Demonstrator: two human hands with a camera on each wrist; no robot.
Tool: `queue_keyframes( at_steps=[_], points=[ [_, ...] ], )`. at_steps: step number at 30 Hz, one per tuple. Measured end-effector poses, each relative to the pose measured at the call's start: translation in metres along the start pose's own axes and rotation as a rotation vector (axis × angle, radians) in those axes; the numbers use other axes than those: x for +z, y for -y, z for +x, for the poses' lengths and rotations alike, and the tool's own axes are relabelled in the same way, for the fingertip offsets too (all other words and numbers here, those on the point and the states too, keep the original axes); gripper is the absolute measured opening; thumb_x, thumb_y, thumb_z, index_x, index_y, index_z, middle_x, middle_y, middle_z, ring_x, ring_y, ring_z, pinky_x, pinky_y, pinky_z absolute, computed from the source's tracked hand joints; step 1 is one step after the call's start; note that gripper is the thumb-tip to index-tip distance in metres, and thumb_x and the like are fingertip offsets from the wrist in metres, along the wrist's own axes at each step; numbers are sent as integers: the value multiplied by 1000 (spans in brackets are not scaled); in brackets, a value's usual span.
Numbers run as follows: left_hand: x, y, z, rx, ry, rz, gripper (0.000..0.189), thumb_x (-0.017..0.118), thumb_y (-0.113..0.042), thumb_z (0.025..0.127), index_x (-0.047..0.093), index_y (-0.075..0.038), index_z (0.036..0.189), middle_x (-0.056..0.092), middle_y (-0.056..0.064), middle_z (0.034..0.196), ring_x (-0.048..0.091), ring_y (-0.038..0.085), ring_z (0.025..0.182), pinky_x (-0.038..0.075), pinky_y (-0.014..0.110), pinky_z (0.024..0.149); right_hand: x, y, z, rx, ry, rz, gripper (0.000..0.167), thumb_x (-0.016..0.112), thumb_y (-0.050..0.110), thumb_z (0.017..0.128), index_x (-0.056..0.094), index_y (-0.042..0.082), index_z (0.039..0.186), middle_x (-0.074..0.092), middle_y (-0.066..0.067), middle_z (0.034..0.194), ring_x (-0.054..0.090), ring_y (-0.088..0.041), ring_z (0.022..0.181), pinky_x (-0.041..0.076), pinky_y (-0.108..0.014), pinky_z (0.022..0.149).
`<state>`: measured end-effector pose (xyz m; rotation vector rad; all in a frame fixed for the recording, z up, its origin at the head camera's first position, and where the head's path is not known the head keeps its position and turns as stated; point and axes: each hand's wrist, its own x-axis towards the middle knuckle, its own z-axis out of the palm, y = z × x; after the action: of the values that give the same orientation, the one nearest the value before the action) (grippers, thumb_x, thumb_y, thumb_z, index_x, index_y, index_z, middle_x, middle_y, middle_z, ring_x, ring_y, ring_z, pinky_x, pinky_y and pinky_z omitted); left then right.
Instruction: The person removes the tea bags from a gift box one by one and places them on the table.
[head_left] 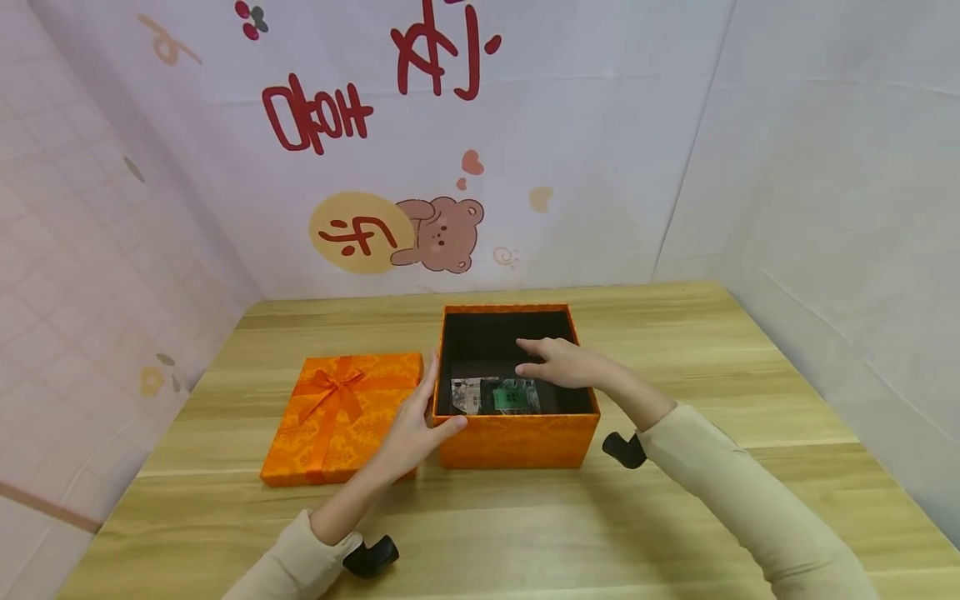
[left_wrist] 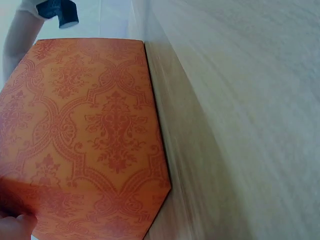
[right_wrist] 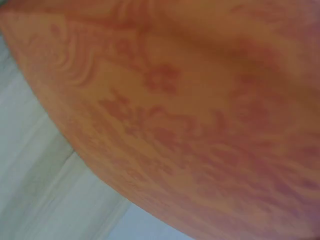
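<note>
An open orange gift box (head_left: pixel 517 442) with a black inside and a patterned outside stands on the table. My left hand (head_left: pixel 411 429) rests against its front left corner, fingers straight along the left side and thumb at the front rim. In the left wrist view, the thumb (left_wrist: pixel 19 227) touches the box's patterned face (left_wrist: pixel 95 115). Over the box's right part reaches my right hand (head_left: pixel 566 363), fingers pointing left and nothing visible in them. Inside the box, near the front, lie a green item (head_left: pixel 510 398) and a greyish printed item (head_left: pixel 467 397). The box wall (right_wrist: pixel 175 125) fills most of the right wrist view.
The matching orange lid (head_left: pixel 375 433) with a ribbon bow (head_left: pixel 335 390) lies left of the box on the wooden table (head_left: pixel 675 517). Black wrist-worn pieces show at the left sleeve (head_left: pixel 371 557) and right sleeve (head_left: pixel 624 450). A printed white backdrop (head_left: pixel 600 167) stands behind the table.
</note>
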<state>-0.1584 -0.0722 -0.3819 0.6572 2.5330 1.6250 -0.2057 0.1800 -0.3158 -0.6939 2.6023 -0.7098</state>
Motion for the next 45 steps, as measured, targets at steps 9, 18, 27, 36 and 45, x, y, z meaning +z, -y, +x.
queue_keyframes(
  at_steps=[9, 18, 27, 36, 45],
  points=[
    [3, 3, -2, 30, -1, -102, 91, 67, -27, 83, 4, -19, 148, 19, 8, 151, 52, 28, 113, 49, 34, 88, 16, -7, 27, 115, 171, -122, 53, 44, 22, 97, 30, -9, 137, 33, -23, 142, 31, -35, 131, 29, -47, 106],
    [2, 5, -1, 45, -12, -98, 89, 66, -18, 84, 4, -19, 147, 8, 1, 153, 23, 25, 136, 31, 44, 103, 22, -5, 35, 201, 257, -233, 54, 47, 24, 96, 34, -10, 136, 36, -23, 140, 33, -35, 129, 30, -46, 105],
    [2, 5, 0, 45, -9, -113, 89, 66, -17, 84, 3, -19, 147, 12, 4, 152, 28, 23, 134, 35, 41, 101, 28, -9, 39, 230, 438, -162, 58, 49, 27, 94, 31, -6, 138, 34, -20, 142, 31, -32, 131, 24, -46, 109],
    [2, 4, 2, 5, 6, -119, 89, 65, -5, 83, 3, -12, 147, 11, 7, 152, 40, 30, 125, 47, 31, 91, 28, -8, 40, 238, 572, -130, 60, 43, 29, 97, 20, 3, 145, 22, -15, 149, 18, -30, 137, 17, -45, 112],
    [2, 7, 2, 80, 7, -180, 89, 67, -18, 84, 5, -13, 148, 11, 7, 152, 34, 26, 130, 37, 42, 97, 26, -8, 42, 178, 492, -35, 61, 42, 28, 97, 16, 1, 145, 17, -16, 150, 14, -30, 138, 14, -46, 112]
  ],
)
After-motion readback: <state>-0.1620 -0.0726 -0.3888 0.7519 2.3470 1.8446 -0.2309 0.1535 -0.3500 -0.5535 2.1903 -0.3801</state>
